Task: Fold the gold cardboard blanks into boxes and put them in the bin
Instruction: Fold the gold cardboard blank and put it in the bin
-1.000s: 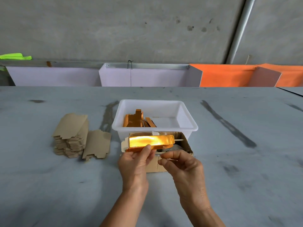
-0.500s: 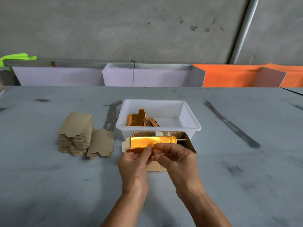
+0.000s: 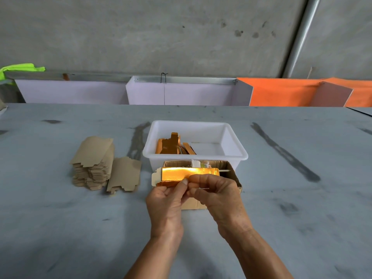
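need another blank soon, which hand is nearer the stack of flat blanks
Left. The left hand, pinching the gold box, sits just right of the stack of flat blanks. The right hand is farther right, beyond the left hand.

One camera sits on my head, looking forward and down over the grey table (image 3: pixel 60 228). My hands are close below it, the white bin (image 3: pixel 196 157) just beyond, the concrete wall (image 3: pixel 161 33) far across.
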